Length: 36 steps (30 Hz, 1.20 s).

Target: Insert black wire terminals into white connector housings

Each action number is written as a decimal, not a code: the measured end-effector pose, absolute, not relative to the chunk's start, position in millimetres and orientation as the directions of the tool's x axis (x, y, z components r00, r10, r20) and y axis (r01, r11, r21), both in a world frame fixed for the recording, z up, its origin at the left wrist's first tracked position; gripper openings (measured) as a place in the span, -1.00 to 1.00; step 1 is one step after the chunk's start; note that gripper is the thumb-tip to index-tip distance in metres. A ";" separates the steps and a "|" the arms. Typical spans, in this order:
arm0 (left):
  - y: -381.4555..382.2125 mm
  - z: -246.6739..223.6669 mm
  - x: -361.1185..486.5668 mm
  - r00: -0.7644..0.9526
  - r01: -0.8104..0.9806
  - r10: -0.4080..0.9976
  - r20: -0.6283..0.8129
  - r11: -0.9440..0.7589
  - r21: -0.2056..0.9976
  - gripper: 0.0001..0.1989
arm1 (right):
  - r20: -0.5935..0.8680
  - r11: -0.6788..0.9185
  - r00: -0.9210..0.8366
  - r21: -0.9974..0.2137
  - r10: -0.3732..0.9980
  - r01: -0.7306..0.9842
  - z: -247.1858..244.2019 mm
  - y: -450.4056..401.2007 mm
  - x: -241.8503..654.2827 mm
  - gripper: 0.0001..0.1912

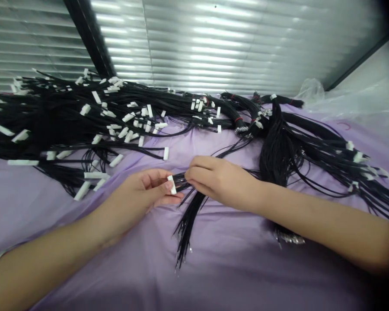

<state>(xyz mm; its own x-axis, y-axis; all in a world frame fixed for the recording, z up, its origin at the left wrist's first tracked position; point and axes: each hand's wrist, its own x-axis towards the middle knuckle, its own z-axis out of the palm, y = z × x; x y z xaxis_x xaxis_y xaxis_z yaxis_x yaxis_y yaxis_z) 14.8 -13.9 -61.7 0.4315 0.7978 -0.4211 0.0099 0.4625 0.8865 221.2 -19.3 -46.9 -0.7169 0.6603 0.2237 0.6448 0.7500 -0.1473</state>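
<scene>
My left hand (155, 188) pinches a small white connector housing (172, 185) between thumb and fingers. Several black wires (180, 181) run out of its right side toward my right hand (210, 177), whose fingers are closed together on a wire close to the housing. The exact spot that the right fingertips grip is partly hidden. Below the right hand a loose bundle of black wires (189, 220) with bare metal terminals at its ends hangs down over the purple cloth (126, 263).
A large heap of black cables (61, 121) with white connectors lies along the back left. Tied wire bundles (230, 110) with red bands and a thick drooping bundle (277, 151) lie back right. Clear plastic film (353, 99) sits far right. Behind stands a slatted blind (197, 43).
</scene>
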 end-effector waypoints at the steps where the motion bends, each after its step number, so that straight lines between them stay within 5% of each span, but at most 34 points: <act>1: -13.8 -62.2 14.5 0.440 0.014 0.796 -0.415 0.456 0.890 -0.87 | 0.230 0.749 -0.714 -0.159 0.661 0.643 -47.5 -19.2 221.5 -0.75; 12: -13.7 -61.9 13.1 0.468 0.066 0.796 -0.384 0.402 0.913 -0.83 | 0.323 0.649 -0.567 -0.468 0.758 0.600 -52.1 -17.9 222.3 -0.91; 36: -13.8 -55.7 18.6 0.435 -0.063 0.785 -0.440 0.514 0.855 -0.69 | 0.386 0.758 -0.652 -0.318 0.653 0.570 -55.7 -20.8 219.5 -0.85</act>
